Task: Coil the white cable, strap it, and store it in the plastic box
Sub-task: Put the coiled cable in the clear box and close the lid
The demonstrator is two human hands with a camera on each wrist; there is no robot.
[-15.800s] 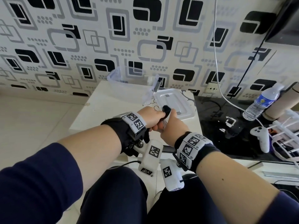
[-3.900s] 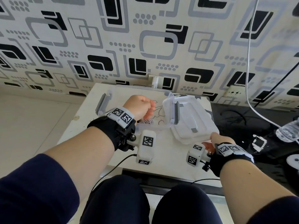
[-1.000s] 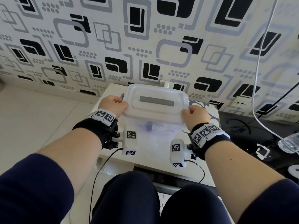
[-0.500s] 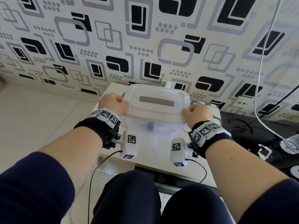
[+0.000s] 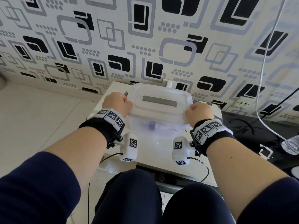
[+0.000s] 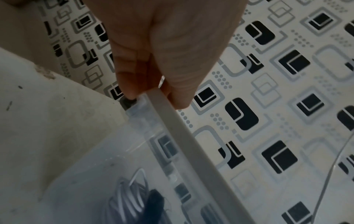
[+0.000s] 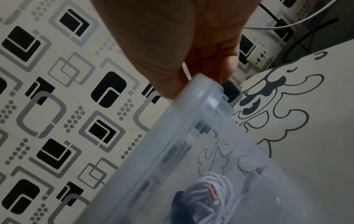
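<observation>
The clear plastic box (image 5: 155, 132) stands on the white table (image 5: 155, 152), with its lid (image 5: 159, 101) lying on top. Through the wall I see the coiled white cable (image 6: 126, 200) (image 7: 208, 188) inside, bound by a black strap (image 6: 155, 203) (image 7: 178, 201). My left hand (image 5: 118, 102) (image 6: 155, 91) grips the box's left end, thumb on the lid rim and fingers at the dark latch (image 6: 128, 103). My right hand (image 5: 199, 110) (image 7: 199, 75) grips the right end the same way, at its latch (image 7: 230, 91).
The patterned wall rises right behind the box. A white plug (image 5: 169, 82) sits at the wall behind it. To the right are a black surface (image 5: 252, 126), a hanging white cord (image 5: 263, 65), a wall socket (image 5: 242, 103) and a water bottle (image 5: 291, 146).
Seconds ago the lid was off and held in my right hand; now it lies on the box. Over the last second both hands have stayed at the box's ends, barely shifting.
</observation>
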